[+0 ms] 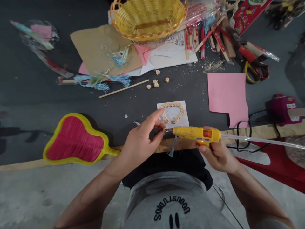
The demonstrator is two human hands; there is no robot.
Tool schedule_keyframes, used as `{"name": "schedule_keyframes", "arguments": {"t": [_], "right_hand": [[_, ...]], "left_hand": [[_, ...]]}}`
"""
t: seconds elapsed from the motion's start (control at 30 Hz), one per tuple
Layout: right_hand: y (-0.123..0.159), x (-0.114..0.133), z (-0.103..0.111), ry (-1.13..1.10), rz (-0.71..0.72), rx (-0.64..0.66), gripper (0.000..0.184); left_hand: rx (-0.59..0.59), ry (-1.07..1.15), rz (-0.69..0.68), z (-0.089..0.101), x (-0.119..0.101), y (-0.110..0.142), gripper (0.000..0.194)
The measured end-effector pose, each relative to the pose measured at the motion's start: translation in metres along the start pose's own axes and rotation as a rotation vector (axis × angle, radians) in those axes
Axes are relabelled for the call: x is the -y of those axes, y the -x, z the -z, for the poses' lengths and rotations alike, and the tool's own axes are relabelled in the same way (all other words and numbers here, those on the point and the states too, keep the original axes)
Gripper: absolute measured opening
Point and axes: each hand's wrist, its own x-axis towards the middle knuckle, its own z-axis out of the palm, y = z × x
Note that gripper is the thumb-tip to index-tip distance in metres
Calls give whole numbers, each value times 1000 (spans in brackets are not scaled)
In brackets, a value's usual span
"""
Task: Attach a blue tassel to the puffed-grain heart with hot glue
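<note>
My right hand (218,156) grips a yellow hot glue gun (190,133) with a long clear glue stick (257,140) running out of its back end; a small orange light glows on it. The fingers of my left hand (140,135) are pinched at the gun's nozzle, around a tiny light wooden piece (164,129) that is mostly hidden. Just beyond lies a white paper square (186,121) bearing a horseshoe-shaped row of pale wooden clusters (182,111). Several loose wooden clusters (155,83) rest farther back on the dark table.
At left lies a magenta fan with yellow edging (76,138). A thin wooden stick (124,88), blue tassels (95,83) and a yellow basket (149,16) are behind. Pink paper (226,92), scissors (256,71) and a purple box (286,109) with a black cable are at right.
</note>
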Motion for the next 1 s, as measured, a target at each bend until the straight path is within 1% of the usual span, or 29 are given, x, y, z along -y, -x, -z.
{"name": "schedule_keyframes", "arguments": {"t": [0.17, 0.37, 0.5, 0.63, 0.77, 0.83, 1.0], "right_hand": [[2, 0, -2, -20, -11, -23, 14], [4, -2, -2, 11, -25, -36, 15], [5, -3, -2, -37, -71, -47, 16], [5, -3, -1, -22, -100, -30, 17], [3, -2, 0, -36, -76, -32, 14], [3, 0, 0, -54, -90, -38, 14], [4, 0, -1, -75, -116, -50, 17]], "left_hand": [[-3, 21, 11, -1, 1, 1, 63], [-26, 57, 15, -1, 4, 2, 60], [-33, 102, 18, -2, 7, 1, 60], [-44, 144, 36, -3, 8, 1, 60], [-53, 164, 64, -3, 6, 1, 58], [-54, 187, 89, -3, 5, 1, 57], [-55, 343, 167, -4, 1, -1, 57]]}}
